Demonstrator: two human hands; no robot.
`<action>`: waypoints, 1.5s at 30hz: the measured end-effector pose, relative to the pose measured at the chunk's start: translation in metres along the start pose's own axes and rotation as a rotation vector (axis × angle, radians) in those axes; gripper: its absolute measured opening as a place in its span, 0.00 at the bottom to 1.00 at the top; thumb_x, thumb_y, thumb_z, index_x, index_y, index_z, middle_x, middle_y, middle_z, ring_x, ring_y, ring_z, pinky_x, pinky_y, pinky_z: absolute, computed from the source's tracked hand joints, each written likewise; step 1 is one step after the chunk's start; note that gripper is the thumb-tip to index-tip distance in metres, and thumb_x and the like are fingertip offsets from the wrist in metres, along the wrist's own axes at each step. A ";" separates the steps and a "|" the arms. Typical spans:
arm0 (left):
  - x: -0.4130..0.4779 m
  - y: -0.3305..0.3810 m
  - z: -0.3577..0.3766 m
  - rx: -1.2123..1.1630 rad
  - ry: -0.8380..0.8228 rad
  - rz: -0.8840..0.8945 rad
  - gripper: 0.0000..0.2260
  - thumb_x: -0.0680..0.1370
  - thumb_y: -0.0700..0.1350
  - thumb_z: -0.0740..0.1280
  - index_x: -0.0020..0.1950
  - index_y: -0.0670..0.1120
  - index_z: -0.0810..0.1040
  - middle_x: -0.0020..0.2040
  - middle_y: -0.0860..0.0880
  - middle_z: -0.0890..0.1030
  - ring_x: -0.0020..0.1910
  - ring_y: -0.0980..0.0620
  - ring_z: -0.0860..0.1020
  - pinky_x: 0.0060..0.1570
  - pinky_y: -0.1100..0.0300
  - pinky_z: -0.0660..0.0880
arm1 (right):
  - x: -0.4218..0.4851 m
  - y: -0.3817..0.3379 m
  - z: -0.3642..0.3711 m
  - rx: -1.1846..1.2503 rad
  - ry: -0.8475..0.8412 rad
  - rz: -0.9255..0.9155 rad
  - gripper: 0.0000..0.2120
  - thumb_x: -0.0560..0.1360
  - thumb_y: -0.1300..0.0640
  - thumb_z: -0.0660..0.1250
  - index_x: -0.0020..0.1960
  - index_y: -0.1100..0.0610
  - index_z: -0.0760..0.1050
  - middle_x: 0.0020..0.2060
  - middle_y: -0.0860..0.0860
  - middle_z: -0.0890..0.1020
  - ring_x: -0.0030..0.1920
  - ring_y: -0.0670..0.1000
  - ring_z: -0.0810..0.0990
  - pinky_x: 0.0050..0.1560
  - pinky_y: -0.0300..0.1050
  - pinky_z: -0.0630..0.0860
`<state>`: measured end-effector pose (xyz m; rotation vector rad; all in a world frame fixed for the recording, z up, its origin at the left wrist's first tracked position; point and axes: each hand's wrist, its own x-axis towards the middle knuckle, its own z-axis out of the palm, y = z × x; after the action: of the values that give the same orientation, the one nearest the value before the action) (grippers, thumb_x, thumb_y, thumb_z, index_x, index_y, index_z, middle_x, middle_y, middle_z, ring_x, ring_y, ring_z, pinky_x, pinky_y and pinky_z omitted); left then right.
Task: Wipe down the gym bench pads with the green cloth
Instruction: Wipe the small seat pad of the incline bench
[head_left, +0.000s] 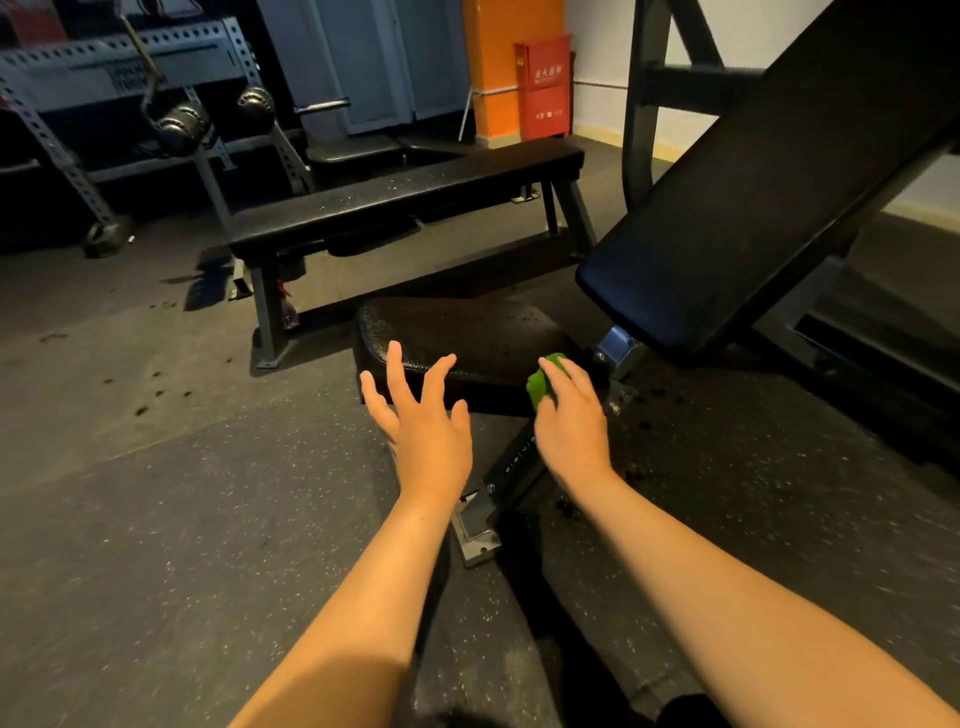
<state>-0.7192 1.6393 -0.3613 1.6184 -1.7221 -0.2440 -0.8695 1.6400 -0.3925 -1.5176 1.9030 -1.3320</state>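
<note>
1. Dark rubber floor, flecked pale and spotted with dark drips.
2. A long, smooth black back pad slopes up to the right on a grey steel frame.
3. A flat black bench stands behind.
4. The rounded, pebble-grained black seat pad is the surface beneath the hands.
5. Left hand: fingers spread apart, holding nothing, over the surface's near edge.
6. Right hand: fingers curled round the cloth.
7. The bunched green cloth is at the surface's near right corner.

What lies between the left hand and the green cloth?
Head view: only the seat pad's front edge lies between left hand and green cloth, which the right hand grips.
</note>
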 end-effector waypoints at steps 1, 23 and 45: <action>0.000 -0.001 0.001 0.001 0.001 0.003 0.23 0.80 0.41 0.68 0.72 0.58 0.70 0.82 0.51 0.43 0.79 0.42 0.35 0.70 0.48 0.65 | 0.001 -0.010 0.006 0.000 -0.002 -0.043 0.23 0.81 0.64 0.60 0.75 0.53 0.68 0.75 0.49 0.66 0.75 0.48 0.62 0.75 0.52 0.64; 0.006 0.006 0.011 -0.051 0.031 -0.059 0.18 0.79 0.43 0.70 0.67 0.54 0.72 0.81 0.52 0.45 0.79 0.42 0.35 0.74 0.40 0.55 | 0.034 0.015 -0.028 0.186 0.091 0.310 0.18 0.82 0.59 0.57 0.69 0.51 0.75 0.70 0.51 0.71 0.70 0.52 0.69 0.71 0.50 0.68; 0.058 -0.005 -0.014 0.080 -0.062 -0.182 0.31 0.84 0.53 0.57 0.82 0.52 0.45 0.81 0.47 0.44 0.79 0.43 0.43 0.76 0.38 0.51 | 0.075 -0.038 -0.003 0.128 -0.260 0.113 0.09 0.81 0.60 0.59 0.58 0.50 0.72 0.58 0.53 0.77 0.53 0.51 0.77 0.45 0.42 0.72</action>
<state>-0.7021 1.5895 -0.3328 1.8468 -1.6497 -0.3198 -0.8769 1.5748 -0.3399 -1.4208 1.6821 -1.1248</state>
